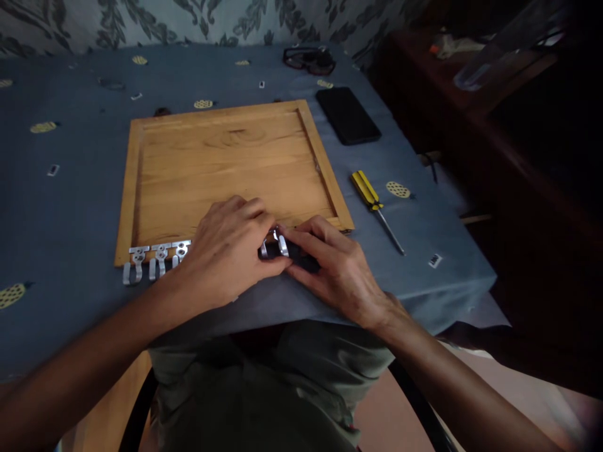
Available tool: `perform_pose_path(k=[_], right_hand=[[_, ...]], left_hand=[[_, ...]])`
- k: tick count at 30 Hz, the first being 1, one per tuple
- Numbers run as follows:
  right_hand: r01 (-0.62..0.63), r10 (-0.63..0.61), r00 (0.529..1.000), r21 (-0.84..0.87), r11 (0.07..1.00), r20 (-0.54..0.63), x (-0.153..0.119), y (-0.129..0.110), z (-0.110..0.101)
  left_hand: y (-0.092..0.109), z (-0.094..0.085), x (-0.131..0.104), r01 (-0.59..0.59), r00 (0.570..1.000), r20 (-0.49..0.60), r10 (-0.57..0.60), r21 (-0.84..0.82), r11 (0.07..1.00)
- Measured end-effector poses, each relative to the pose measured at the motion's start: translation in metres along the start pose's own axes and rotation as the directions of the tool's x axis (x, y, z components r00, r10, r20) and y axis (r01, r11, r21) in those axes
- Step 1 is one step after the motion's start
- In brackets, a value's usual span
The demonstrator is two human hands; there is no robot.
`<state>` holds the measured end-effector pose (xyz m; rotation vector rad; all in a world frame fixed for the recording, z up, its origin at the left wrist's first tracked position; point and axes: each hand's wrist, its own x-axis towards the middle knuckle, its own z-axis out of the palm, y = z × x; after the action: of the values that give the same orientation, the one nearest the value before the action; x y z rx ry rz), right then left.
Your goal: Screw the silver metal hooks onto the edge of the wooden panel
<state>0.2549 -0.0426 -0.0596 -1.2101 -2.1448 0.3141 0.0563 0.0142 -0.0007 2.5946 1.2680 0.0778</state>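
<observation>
A framed wooden panel (226, 169) lies flat on the table, with several silver metal hooks (161, 257) in a row along its near edge. My left hand (235, 251) rests over that edge, thumb and fingers closed around another metal hook (281, 245) right of the row. From the other side my right hand (334, 263) pinches the same hook, its thumb and forefinger close to my left fingertips. The fingers partly cover this hook, and whether it is fastened to the wood cannot be seen. My left hand hides part of the panel's near edge.
On the blue pineapple-print tablecloth (56, 207), a screwdriver (377, 207) with a yellow handle lies right of the panel. Behind it are a black phone (347, 115) and dark glasses (309, 60). Dark red furniture (438, 88) stands beyond the table's right edge.
</observation>
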Motion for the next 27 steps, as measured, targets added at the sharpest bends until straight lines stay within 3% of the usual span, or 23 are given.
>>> perform_pose_path(k=[9,16,27], right_hand=[[-0.011,0.011,1.000,0.003,1.000,0.008,-0.0005,-0.0008,0.0013],[-0.006,0.006,1.000,-0.044,0.999,0.013,0.0003,-0.0020,0.0001],[-0.001,0.002,1.000,-0.036,0.999,0.030,0.0003,-0.0028,-0.0017]], left_hand=[[0.0014,0.0022,-0.0016,-0.005,0.998,-0.055,0.005,0.010,1.000],[0.0010,-0.0001,-0.0019,0.011,1.000,-0.019,-0.011,-0.001,1.000],[-0.0004,0.0039,-0.0033,-0.013,0.998,-0.064,0.012,-0.013,1.000]])
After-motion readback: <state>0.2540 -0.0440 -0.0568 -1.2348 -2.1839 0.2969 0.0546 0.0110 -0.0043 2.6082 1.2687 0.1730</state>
